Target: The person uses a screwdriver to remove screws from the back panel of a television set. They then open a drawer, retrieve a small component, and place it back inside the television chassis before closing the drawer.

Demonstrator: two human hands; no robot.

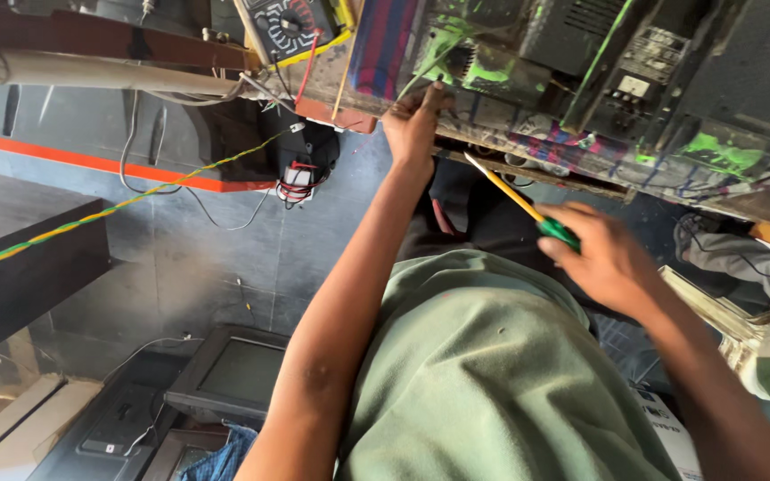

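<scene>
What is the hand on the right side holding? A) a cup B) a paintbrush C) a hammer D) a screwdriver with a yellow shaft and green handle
D: the right hand grips a screwdriver by its green handle, and the yellow shaft points up toward the paint-splashed workbench, where the left hand rests.

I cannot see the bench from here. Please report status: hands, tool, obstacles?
Left hand gripping workbench edge. Right hand shut on green-handled screwdriver, tip near the edge. Loose wires hanging left.
</scene>
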